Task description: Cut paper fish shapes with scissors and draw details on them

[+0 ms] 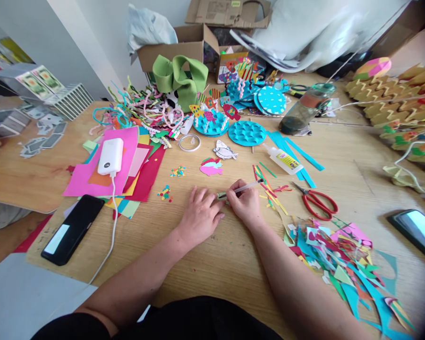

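My right hand (246, 204) is closed around a thin white pen (246, 187), its tip pointing left onto a small greenish paper piece (222, 195). My left hand (200, 215) lies on the wooden table (205, 255) with its fingers pressing down on that small piece. A pink paper fish cut-out (211, 166) and a white outlined fish (225, 151) lie just beyond my hands.
Red scissors (317, 203), a glue bottle (283, 158) and a heap of paper scraps (343, 257) sit to the right. Coloured paper sheets (127, 182) with a white power bank (111, 156) and a black phone (72, 229) lie left. Another phone (416, 231) lies at the far right.
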Motion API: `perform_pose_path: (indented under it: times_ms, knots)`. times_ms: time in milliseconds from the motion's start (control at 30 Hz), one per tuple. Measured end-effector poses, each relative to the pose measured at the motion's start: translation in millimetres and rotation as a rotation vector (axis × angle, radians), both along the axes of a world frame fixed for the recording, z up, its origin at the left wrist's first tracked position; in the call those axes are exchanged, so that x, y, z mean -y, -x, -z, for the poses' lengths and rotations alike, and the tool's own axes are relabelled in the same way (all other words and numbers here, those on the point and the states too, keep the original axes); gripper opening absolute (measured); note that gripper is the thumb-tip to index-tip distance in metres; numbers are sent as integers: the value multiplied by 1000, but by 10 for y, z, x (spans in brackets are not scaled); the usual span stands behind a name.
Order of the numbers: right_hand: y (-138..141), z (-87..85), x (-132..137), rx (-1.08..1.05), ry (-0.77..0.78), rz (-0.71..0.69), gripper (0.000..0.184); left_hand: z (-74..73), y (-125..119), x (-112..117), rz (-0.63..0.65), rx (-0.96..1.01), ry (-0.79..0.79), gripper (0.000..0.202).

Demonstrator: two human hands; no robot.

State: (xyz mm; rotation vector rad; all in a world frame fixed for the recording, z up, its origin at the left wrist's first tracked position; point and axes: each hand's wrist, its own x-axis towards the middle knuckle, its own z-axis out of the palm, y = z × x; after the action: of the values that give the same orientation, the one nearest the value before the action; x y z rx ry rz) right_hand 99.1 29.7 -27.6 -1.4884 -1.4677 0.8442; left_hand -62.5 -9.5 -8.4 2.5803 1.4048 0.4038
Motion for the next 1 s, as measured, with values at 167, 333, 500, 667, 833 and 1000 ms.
perform_pose_path:
  times_ms: [167,333,500,667,833,1000]
  knots:
    - [-1,-2,-5,-8,18,10,8,6,2,3,-1,0,-4,34]
    - [-8,8,-2,-6,20,15,8,-3,2,4,-5,-12,6,34]
    - [-3,3,-2,-9,9,-16,8,-11,0,3,-1,-5,3,33]
    - [-1,6,-9,-14,33,24,7,-7,-1,2,-4,0,5,33]
    - [-2,3,2,-6,12,-2,8,3,-1,-3,-3,-8,7,33]
    - [-3,-2,5,-31,21,1,8,-4,1,-2,-5,-13,13,33]
